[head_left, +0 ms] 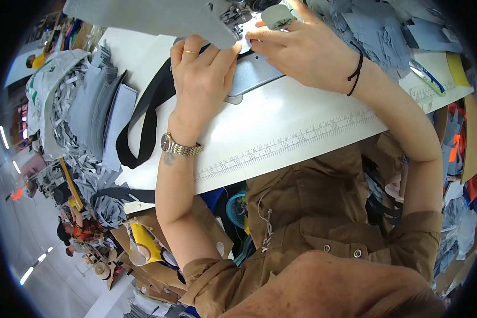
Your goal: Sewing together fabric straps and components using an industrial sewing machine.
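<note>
At the top middle, the head of a sewing machine [159, 15] stands over its metal bed plate [257, 74]. My left hand [204, 71] is closed beside the needle area, fingers curled; the machine's edge hides part of the fingertips. A wide black strap [126, 140] runs up to the left hand and hangs in a loop over the table. My right hand [310, 53] bends in from the right, fingers drawn together by the presser foot [236, 32], next to a pale round knob [277, 17]. A small white patch shows between both hands; what each pinches is unclear.
A white table [281, 116] has printed rulers near its front edge. Grey fabric pieces [376, 34] are heaped at the back right, near blue-handled snips [428, 77]. Stacked grey pieces [93, 100] and a plastic bag [42, 100] stand left. Below is a turquoise basket [237, 209].
</note>
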